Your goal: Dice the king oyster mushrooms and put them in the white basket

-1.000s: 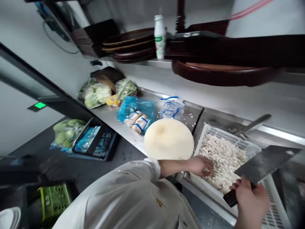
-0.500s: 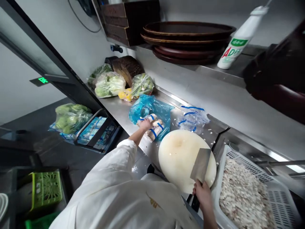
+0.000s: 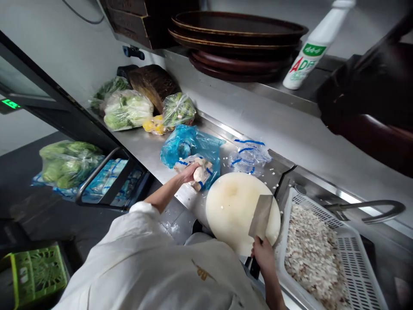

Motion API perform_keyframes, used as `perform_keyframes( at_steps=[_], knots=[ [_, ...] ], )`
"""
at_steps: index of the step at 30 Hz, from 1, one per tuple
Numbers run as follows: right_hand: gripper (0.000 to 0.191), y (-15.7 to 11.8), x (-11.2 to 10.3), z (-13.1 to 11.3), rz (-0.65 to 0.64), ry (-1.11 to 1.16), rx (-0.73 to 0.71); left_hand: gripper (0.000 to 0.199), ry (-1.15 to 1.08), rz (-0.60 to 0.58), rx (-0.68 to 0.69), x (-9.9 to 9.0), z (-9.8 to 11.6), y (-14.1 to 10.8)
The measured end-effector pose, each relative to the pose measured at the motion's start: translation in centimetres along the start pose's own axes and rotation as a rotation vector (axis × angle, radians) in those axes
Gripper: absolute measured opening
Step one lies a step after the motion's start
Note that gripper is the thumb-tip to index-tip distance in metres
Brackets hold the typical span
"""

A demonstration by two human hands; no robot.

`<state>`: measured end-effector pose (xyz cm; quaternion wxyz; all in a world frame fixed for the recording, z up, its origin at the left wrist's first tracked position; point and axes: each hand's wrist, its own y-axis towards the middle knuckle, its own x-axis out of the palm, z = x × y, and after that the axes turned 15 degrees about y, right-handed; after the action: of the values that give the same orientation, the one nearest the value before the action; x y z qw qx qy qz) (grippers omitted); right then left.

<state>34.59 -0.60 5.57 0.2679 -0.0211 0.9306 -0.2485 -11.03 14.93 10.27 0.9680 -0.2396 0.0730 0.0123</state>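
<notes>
While your right hand [image 3: 264, 255] clasps a black-handled steel cleaver [image 3: 260, 217], your left hand [image 3: 187, 173] grips a pale rounded mushroom [image 3: 199, 174]. Translucent blue plastic [image 3: 196, 141] lies beyond it.

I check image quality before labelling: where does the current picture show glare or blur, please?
Head view: bright glare on the steel strip behind the white basket; head view: chopped pieces soft, dark item at upper right smeared, cleaver outline fairly clear.

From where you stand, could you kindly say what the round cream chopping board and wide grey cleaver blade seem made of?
Round cream chopping board: probably plastic, smooth and fairly matt; no wood grain shows. Wide grey cleaver blade: likely steel, dull, with a faint metallic sheen.
</notes>
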Motion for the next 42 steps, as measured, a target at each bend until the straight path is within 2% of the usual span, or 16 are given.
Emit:
perform_keyframes(
  at_steps=[2, 4, 6, 8, 10, 12, 14, 16, 20, 22, 25, 29, 32, 35, 42],
  knots=[
    [0.031, 0.0, -0.5, -0.2, -0.027, 0.058, 0.049, 0.056, -0.090, -0.050, -0.002, 3.5, -1.0, -2.7],
    [0.032, 0.0, -1.0, -0.6, -0.061, 0.093, 0.058, 0.057, -0.094, -0.107, 0.002, 7.9, -2.0, -4.7],
    [0.031, 0.0, -1.6, -1.3, -0.087, 0.086, 0.025, 0.061, -0.040, -0.093, 0.085, 12.6, -2.4, -5.7],
    [0.029, 0.3, -2.6, -2.0, -0.117, 0.050, -0.032, 0.066, 0.097, -0.016, 0.297, 16.8, -2.1, -6.0],
    [0.028, 0.6, -3.9, -2.6, -0.144, 0.015, -0.093, 0.066, 0.360, 0.007, 0.599, 20.1, -1.4, -5.8],
    [0.028, 0.9, -5.1, -2.7, -0.156, -0.035, -0.142, 0.060, 0.660, 0.000, 0.851, 22.4, -1.0, -5.4],
    [0.027, 1.0, -5.9, -2.4, -0.159, -0.099, -0.187, 0.055, 0.881, 0.035, 0.967, 23.7, -1.5, -5.1],
    [0.024, 1.0, -6.4, -1.7, -0.163, -0.172, -0.218, 0.058, 1.017, 0.027, 1.008, 24.3, -3.1, -5.1],
    [0.022, 0.2, -6.1, -0.8, -0.188, -0.273, -0.212, 0.070, 1.169, -0.159, 1.048, 23.2, -6.0, -5.1],
    [0.024, -0.6, -5.6, -1.2, -0.207, -0.295, -0.199, 0.072, 1.216, -0.189, 1.030, 22.0, -6.1, -4.7],
    [0.031, -1.8, -5.0, -2.7, -0.234, -0.342, -0.202, 0.072, 1.259, -0.213, 0.991, 20.3, -5.0, -3.7],
    [0.039, -3.6, -5.1, -4.7, -0.204, -0.415, -0.177, 0.074, 1.144, -0.286, 0.899, 19.3, -3.7, -2.8],
    [0.041, -5.1, -5.5, -5.9, -0.133, -0.428, -0.096, 0.071, 0.989, -0.356, 0.800, 19.0, -3.5, -2.9],
    [0.045, -6.5, -5.5, -7.5, -0.127, -0.442, -0.085, 0.065, 0.862, -0.381, 0.724, 18.6, -3.5, -2.8],
    [0.049, -7.6, -3.2, -11.1, -0.115, -0.549, -0.062, 0.061, 0.753, -0.399, 0.791, 18.6, -4.5, -1.1]
  ],
)
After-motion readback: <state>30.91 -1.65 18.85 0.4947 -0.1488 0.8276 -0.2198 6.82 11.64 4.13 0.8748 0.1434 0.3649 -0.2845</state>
